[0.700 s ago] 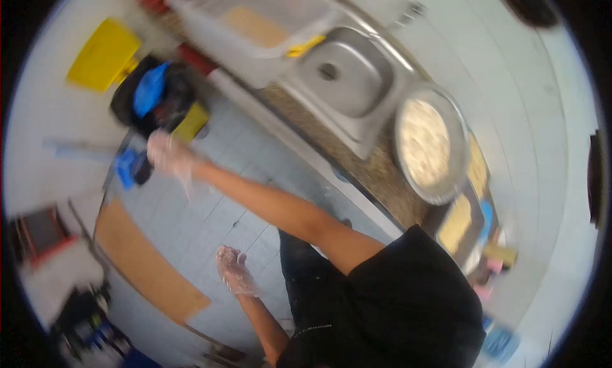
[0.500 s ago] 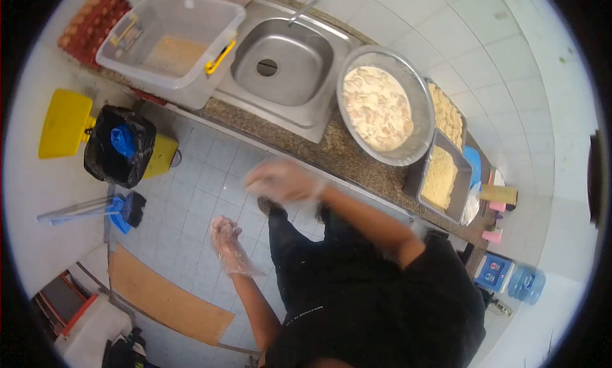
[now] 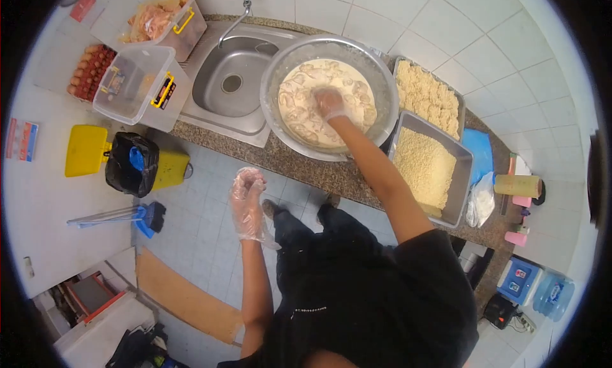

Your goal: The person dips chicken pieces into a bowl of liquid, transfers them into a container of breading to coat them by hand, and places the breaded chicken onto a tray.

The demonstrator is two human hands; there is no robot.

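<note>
Gloved right hand in bowl of batter-coated pieces, on surface
Bowl beside crumb tray, presumably for short reach; right grip sunk in batter, closure indeterminable; left hand curled, apart from surface, full closure unclear

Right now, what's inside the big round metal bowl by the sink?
The metal bowl holds lumpy coated pieces in creamy white liquid. The gloved right hand reaches in, its fingertips hidden. The liquid covers the bowl's bottom and anything deeper.
</note>
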